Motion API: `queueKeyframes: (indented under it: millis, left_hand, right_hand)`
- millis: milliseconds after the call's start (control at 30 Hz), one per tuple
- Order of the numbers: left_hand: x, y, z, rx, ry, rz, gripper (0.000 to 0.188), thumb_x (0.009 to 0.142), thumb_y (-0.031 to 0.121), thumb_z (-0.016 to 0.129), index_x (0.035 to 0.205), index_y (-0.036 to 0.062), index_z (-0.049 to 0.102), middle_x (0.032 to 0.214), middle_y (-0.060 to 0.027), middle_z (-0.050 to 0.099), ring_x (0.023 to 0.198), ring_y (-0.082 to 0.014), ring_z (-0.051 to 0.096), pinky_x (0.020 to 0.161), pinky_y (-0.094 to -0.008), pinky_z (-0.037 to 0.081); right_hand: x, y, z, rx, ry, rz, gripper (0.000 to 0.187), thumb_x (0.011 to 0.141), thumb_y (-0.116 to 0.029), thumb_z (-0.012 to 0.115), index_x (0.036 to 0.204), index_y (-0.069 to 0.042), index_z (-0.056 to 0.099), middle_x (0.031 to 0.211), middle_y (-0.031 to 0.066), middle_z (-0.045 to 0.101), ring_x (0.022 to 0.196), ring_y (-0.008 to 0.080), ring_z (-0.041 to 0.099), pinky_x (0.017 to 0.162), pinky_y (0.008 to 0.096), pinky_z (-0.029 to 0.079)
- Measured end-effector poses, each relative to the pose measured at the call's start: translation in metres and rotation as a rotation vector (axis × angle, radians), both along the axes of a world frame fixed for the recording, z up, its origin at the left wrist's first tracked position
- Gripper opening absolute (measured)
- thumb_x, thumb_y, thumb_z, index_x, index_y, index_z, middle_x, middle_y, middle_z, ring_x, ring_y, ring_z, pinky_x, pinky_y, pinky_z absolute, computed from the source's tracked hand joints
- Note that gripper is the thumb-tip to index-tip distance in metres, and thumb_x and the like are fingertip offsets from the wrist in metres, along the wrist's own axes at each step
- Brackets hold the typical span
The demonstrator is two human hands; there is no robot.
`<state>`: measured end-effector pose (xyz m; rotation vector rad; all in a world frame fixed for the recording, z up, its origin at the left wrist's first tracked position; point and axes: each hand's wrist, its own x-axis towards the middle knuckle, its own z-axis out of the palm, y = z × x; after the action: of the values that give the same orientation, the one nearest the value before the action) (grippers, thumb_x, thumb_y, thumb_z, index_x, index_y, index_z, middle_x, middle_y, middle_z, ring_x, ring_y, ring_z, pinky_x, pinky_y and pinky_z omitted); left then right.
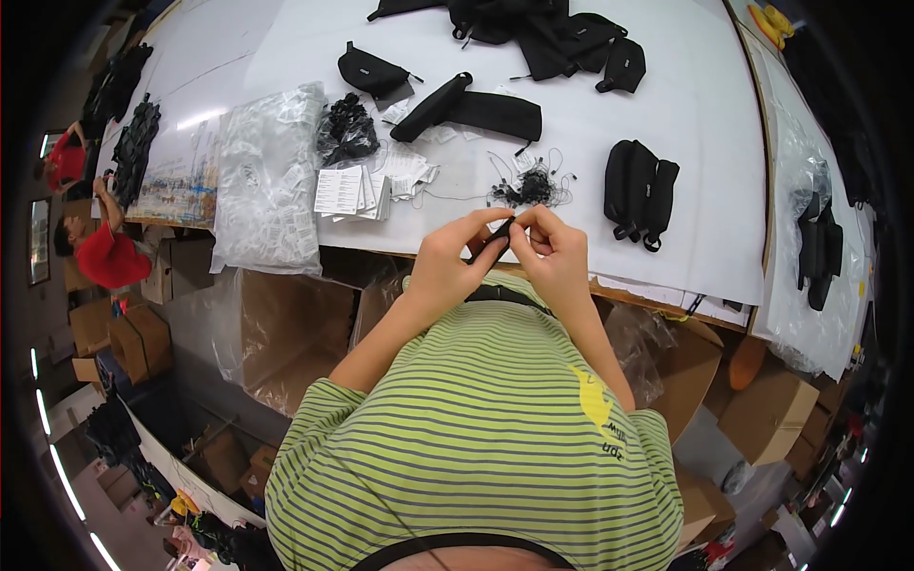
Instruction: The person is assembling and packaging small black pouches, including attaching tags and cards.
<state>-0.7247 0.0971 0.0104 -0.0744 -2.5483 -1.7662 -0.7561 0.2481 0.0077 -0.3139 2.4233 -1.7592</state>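
Grip of the left hand (pixel 446 262) is a pinch on a black piece (pixel 494 238); the right hand (pixel 554 255) has its tips gathered at the upper end, but whether they also pinch it, I cannot tell. I judge the piece light, soft and not easily broken, so I would hold it close to that end. It looks narrow and partly hidden, over the near edge of the table (pixel 705 124), near the cords (pixel 529 187).

Black item (pixel 502 231), partly hidden, slanting up rightward, held near table (pixel 719 224).
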Motion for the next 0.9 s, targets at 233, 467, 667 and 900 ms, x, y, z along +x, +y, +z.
queueKeyframes:
  millis: [233, 467, 667, 900]
  left_hand:
    - [-0.002, -0.009, -0.003, -0.14, 0.177, -0.012, 0.032, 0.077, 0.002, 0.067, 0.108, 0.0044, 0.061, 0.073, -0.009, 0.062, 0.06, -0.0142, 0.06, 0.058, -0.0266, 0.047]
    - [-0.009, -0.015, -0.02, 0.427, -0.305, -0.096, 0.011, 0.09, 0.008, 0.054, 0.099, 0.0022, 0.056, 0.07, -0.0012, 0.06, 0.063, -0.004, 0.054, 0.055, -0.0195, 0.046]
    - [-0.034, -0.014, -0.024, 0.419, -0.23, -0.12, 0.008, 0.09, 0.008, 0.054, 0.095, 0.0027, 0.055, 0.072, -0.0019, 0.059, 0.063, -0.0061, 0.054, 0.055, -0.0216, 0.045]
    - [-0.136, -0.062, -0.207, -0.369, -0.115, 0.235, 0.045, 0.078, 0.017, 0.064, 0.116, -0.0016, 0.048, 0.107, -0.0197, 0.053, 0.1, -0.0309, 0.053, 0.085, -0.0405, 0.043]
  right_hand:
    - [-0.004, -0.005, -0.006, -0.148, -0.241, -0.049, 0.011, 0.085, -0.011, 0.06, 0.09, -0.003, 0.053, 0.05, -0.0006, 0.044, 0.047, 0.0043, 0.037, 0.044, 0.0222, 0.028]
    - [-0.012, 0.006, -0.031, -0.4, -0.521, 0.208, 0.009, 0.09, -0.009, 0.055, 0.094, -0.001, 0.052, 0.06, 0.0031, 0.056, 0.049, 0.0068, 0.05, 0.046, 0.0197, 0.039]
    - [-0.028, 0.009, -0.041, -0.476, -0.505, 0.184, 0.016, 0.092, -0.013, 0.051, 0.083, 0.0, 0.055, 0.07, 0.004, 0.055, 0.056, 0.0082, 0.051, 0.049, 0.0223, 0.042]
    - [-0.041, 0.019, -0.044, -0.471, -0.53, 0.035, 0.014, 0.088, -0.012, 0.057, 0.086, 0.002, 0.06, 0.076, 0.0046, 0.061, 0.056, 0.0083, 0.053, 0.049, 0.0214, 0.043]
